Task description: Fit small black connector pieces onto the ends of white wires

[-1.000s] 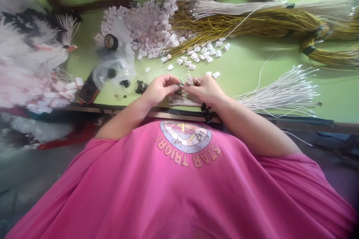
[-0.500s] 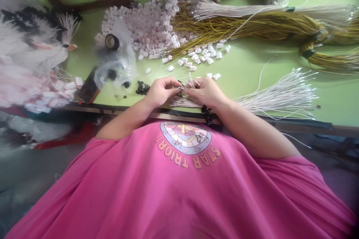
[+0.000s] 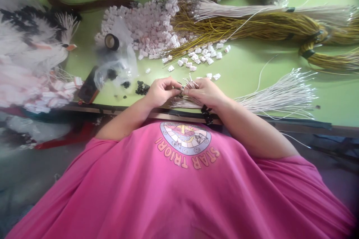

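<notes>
Head view: left hand (image 3: 161,90) pinched on a small dark piece (image 3: 181,89), right hand (image 3: 209,91) closed around white wires (image 3: 190,83).

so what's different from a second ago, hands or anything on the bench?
Very little. The whole view has shifted slightly, and the tips of the white wires between the hands sit a bit differently. No clear pick-up or release. Unchanged: right hand holds the wires, left hand pinches beside their tips, on what is too small to tell; black pile and yellow wires look the same.
</notes>
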Demonstrator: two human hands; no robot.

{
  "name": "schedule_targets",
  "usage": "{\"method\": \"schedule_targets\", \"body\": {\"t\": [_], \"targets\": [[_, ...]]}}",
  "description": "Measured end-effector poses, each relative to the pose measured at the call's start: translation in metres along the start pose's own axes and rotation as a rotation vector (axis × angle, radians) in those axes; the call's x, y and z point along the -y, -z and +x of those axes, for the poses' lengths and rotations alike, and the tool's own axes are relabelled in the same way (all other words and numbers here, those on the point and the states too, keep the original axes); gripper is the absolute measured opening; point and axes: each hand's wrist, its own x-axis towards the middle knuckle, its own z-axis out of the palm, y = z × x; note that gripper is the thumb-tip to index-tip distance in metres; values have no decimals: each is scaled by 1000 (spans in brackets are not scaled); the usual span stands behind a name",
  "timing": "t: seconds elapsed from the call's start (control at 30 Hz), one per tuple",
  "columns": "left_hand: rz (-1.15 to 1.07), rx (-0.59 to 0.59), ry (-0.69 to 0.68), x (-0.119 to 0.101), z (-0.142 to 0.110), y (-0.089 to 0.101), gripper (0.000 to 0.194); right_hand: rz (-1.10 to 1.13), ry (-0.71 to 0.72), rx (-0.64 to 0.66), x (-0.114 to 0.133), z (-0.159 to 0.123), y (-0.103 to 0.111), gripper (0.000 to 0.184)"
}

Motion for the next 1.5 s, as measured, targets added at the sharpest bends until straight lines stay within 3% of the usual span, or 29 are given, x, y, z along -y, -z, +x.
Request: {"method": "schedule_targets", "body": {"t": [0.3, 0.6, 0.7, 0.8, 0.9, 1.03, 1.33, 1.43, 1.5], "targets": [[26, 126, -14, 0, 2, -4, 12, -111, -56, 22, 6, -1, -1, 27], [344, 76, -164, -2, -2, -5, 9, -201, -102, -94, -5, 2, -5, 27], [505, 106, -216, -10, -6, 6, 14, -153, -94, -168, -6, 1, -4, 23], [629, 84, -243, -15, -9, 29, 22, -55, -151, -163, -8, 1, -1, 31], [786, -51, -106, -15, -9, 54, 21, -6, -187, -154, -10, 2, 1, 33], [910, -26, 63, -12, -9, 71, 21, 35, -191, -158, -8, 3, 1, 27], [1015, 192, -44, -11, 6, 57, 17, 1, -119, -117, -2, 2, -1, 13], [985, 170, -30, -12, 7, 57, 14, -4, -94, -92, -2, 1, -1, 13], [926, 94, -28, -16, 4, 55, 13, -18, -89, -80, 0, 0, -1, 14]]}}
